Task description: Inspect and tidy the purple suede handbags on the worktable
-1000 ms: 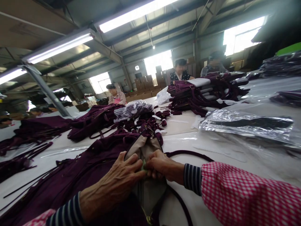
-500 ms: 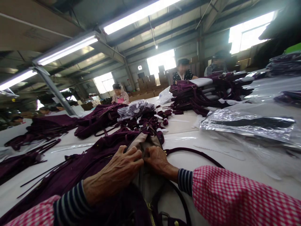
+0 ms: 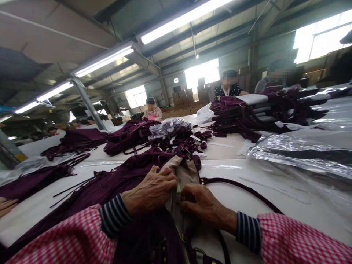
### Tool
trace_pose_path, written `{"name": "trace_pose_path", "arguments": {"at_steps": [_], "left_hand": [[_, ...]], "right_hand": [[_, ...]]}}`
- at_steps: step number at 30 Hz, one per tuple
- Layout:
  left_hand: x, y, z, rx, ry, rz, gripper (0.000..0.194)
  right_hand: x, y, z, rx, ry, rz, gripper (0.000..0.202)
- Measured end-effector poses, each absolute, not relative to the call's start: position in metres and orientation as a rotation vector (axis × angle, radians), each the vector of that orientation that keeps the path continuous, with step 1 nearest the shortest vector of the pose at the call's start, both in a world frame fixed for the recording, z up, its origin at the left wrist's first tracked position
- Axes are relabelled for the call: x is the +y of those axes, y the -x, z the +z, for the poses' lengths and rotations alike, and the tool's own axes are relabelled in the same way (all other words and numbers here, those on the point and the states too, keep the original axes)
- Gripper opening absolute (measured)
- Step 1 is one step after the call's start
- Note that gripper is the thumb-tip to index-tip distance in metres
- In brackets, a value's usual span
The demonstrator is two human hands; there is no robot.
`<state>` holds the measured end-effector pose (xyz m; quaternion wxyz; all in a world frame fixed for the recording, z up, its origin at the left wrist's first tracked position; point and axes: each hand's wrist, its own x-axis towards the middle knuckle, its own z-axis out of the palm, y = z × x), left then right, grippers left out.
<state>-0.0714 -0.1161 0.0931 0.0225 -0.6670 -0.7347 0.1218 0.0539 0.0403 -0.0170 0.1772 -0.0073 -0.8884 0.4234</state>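
A dark purple bag [image 3: 110,183] lies open before me, its beige lining [image 3: 189,171] showing. The fingers of my left hand [image 3: 154,189] are closed on the lining at the left side of the opening. My right hand [image 3: 205,205] is at the right side, with its fingers curled against the lining; what is between them is hidden. A small pale green piece [image 3: 178,187] shows between the two hands. A brass zipper [image 3: 183,245] runs along the near part of the bag. One purple handle [image 3: 247,189] arcs out to the right.
Beyond the bag lie purple straps [image 3: 176,145] and crumpled clear plastic [image 3: 170,128]. Stacked purple bags [image 3: 233,113] and silvery plastic [image 3: 299,150] are at the right. Another person's hand [image 3: 7,206] rests at the left edge. Several people sit across the white table [image 3: 101,152].
The view has turned left, so things appear farther right. My right hand has moved slightly down and away from my left, and the pale green piece now shows. Another person's hand has appeared at left.
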Motion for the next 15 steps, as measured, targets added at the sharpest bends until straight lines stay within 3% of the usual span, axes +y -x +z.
{"name": "trace_pose_path", "arguments": {"at_steps": [4,9,15], "left_hand": [[-0.115,0.074,0.094,-2.317,2.049,0.346,0.002],[-0.110,0.072,0.095,-2.310,2.002,0.321,0.002],[-0.115,0.076,0.090,-2.271,1.994,0.321,0.003]], "right_hand": [[0.031,-0.043,-0.023,-2.647,-0.027,0.955,0.012],[0.033,-0.038,-0.023,-2.606,0.031,1.065,0.003],[0.037,-0.045,-0.027,-2.538,0.145,1.085,0.024]]}}
